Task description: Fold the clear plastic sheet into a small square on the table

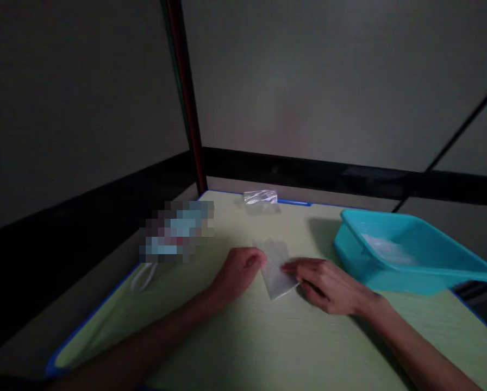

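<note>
The left hand (241,269) reaches in from the lower left, its forearm slanting up across the near part of the tabletop (235,342). Its fingers are curled inward, and the thumb and forefinger come close together at the left edge of a clear plastic bag (275,278); whether they pinch the film or only touch it, I cannot tell.

The right hand (329,285) comes from the lower right, back of the hand upward and wrist fairly straight. Its forefinger points left and its tip rests over the bag's right part, with the other fingers bent beneath. Whether the thumb grips the bag's edge is unclear.

The bag lies between the two hands, around the middle of the tabletop, one corner pointing toward the person. Beyond it, near the far edge, is a crinkled piece of clear plastic (261,202), with a thin blue strip (294,202) just to its right. A teal basin (394,279) stands at the right, holding some pale, see-through plastic (390,251). At the left is a pixelated object (178,232), with a white loop (143,278) beside it. No writing can be read.
</note>
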The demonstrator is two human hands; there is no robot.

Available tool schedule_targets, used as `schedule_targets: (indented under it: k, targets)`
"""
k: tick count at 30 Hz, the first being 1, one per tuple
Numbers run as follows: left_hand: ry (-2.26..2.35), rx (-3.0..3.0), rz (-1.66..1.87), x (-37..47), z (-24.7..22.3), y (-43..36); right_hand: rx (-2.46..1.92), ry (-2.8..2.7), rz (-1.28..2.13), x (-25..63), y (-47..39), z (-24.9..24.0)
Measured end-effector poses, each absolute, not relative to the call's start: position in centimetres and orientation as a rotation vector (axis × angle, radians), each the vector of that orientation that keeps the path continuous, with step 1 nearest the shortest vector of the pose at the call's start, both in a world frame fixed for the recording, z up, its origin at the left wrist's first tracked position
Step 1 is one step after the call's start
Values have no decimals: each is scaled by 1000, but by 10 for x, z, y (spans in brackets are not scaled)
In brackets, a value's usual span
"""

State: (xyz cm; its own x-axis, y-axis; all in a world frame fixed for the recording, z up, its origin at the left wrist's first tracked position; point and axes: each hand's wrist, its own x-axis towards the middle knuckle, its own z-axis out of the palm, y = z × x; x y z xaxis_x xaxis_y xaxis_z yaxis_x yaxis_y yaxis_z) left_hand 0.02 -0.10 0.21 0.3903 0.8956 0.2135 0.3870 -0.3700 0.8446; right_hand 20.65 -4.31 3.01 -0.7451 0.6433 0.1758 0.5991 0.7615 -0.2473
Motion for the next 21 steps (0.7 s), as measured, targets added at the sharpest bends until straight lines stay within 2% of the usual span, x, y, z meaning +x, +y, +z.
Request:
schedule_targets:
  k: [7, 11, 16, 21]
  targets:
    - [1048, 1868, 924, 0, 8, -1, -1236, -2438, 532, 208, -39, 31]
    - [1082, 1943, 861, -2, 11, -4, -1216, -2267, 672, 205, -27, 30]
    - [1101, 2033, 866, -2, 11, -6, -1139, -1996, 1054, 201, -3, 26]
    - [1089, 2060, 943, 2, 6, -3, -1116, -1897, 1133, 199, 11, 19]
